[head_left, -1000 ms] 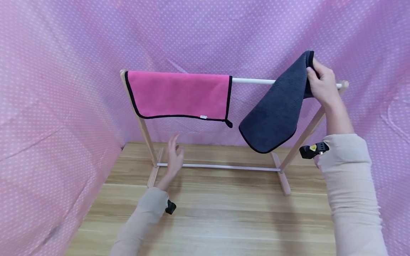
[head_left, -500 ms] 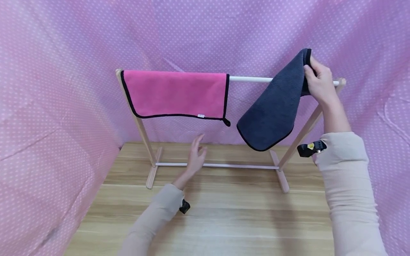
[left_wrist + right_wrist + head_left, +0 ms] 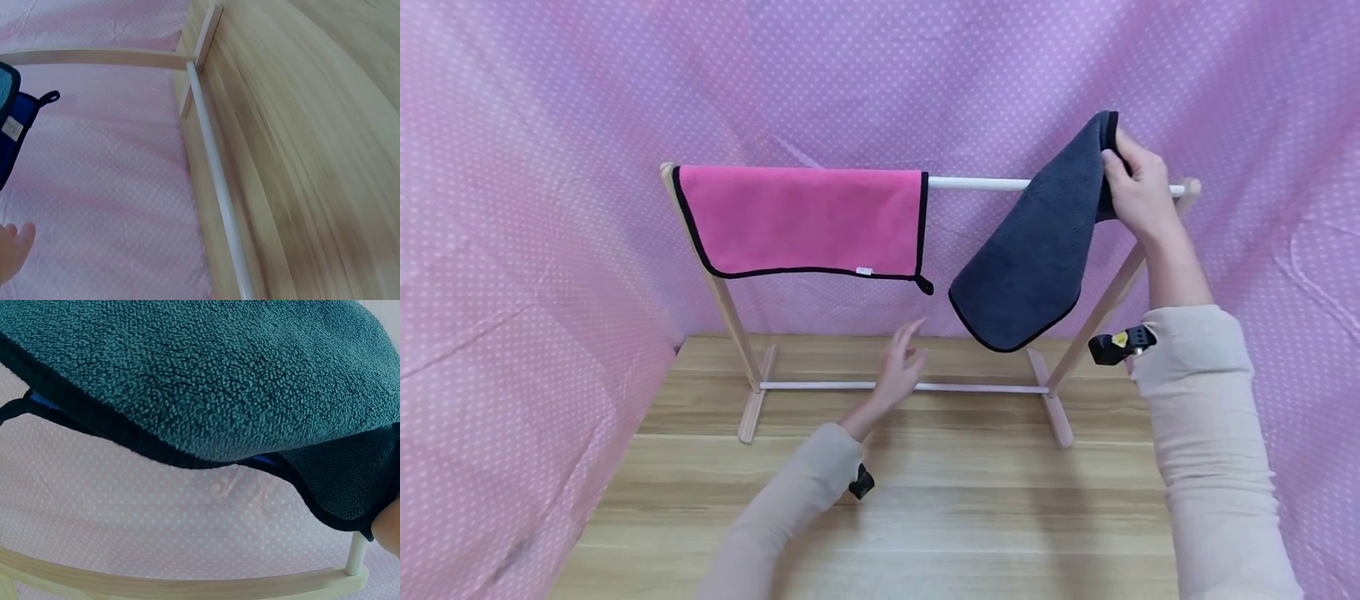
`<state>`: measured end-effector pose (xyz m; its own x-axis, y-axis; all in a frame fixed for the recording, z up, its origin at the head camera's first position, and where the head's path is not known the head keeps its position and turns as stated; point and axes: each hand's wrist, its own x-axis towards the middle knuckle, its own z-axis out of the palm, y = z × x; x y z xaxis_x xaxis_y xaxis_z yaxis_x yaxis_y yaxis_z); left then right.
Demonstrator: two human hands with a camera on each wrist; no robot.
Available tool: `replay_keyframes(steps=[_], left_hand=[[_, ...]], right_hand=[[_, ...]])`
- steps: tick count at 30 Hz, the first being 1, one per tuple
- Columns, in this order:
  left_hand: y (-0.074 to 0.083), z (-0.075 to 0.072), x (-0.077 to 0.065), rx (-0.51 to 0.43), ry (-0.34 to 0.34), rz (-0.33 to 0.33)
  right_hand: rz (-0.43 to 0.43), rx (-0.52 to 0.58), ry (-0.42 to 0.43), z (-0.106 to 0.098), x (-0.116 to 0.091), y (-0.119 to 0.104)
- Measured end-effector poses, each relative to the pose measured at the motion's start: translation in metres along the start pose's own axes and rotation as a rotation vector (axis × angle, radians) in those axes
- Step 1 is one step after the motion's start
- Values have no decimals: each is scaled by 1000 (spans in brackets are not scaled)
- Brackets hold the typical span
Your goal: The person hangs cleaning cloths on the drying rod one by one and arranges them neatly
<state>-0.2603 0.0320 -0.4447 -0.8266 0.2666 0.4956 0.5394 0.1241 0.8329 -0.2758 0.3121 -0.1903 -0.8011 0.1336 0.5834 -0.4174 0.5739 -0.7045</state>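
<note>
In the head view, my right hand (image 3: 1141, 190) pinches the top corner of a dark grey towel (image 3: 1026, 258) with black edging, above the right end of the rack's white top bar (image 3: 977, 183). The towel slants down leftward across the bar; whether part lies behind it is hidden. Its blue underside, white tag and black loop (image 3: 49, 97) show in the left wrist view. My left hand (image 3: 898, 371) has loosely spread fingers and holds nothing, near the lower bar (image 3: 970, 388). A pink towel (image 3: 801, 221) hangs straight over the top bar's left part.
The wooden rack's left post (image 3: 730, 325) and right post (image 3: 1097, 325) stand on flat feet on a wood-grain table (image 3: 962, 517). Pink dotted cloth (image 3: 850, 75) covers the back and sides.
My left hand has moved right along the lower bar, from near the left post to about the middle. The right hand keeps its grip on the grey towel; the whole head view has shifted slightly.
</note>
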Motion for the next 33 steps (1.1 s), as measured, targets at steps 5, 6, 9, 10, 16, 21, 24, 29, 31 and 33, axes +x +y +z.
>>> replay_keyframes(steps=[5, 6, 9, 10, 16, 21, 24, 29, 31, 33], left_hand=[[-2, 9, 5, -5, -102, -40], [-3, 11, 6, -11, -120, -53], [-1, 16, 9, -20, -148, -86], [0, 17, 10, -19, -154, -93], [13, 23, 14, -65, -161, -92], [4, 31, 22, -107, -144, -114], [6, 33, 28, -107, -178, -144], [17, 35, 41, -166, -216, -188], [23, 34, 44, -228, -199, -191], [34, 32, 45, -275, -173, -169]], right_hand=[[-22, 0, 8, 1, 2, 0], [-25, -1, 8, 1, 2, 0], [-22, -9, 5, 2, 1, 0], [-20, -12, 4, 2, 1, 0], [-16, -5, 7, 3, 0, -1], [-14, -8, 13, 6, -2, -3], [-10, -6, 14, 5, -2, -2], [-1, -6, 15, 2, -3, -1], [-3, -9, 18, 2, -4, -1], [-5, 3, 21, 1, -4, -2]])
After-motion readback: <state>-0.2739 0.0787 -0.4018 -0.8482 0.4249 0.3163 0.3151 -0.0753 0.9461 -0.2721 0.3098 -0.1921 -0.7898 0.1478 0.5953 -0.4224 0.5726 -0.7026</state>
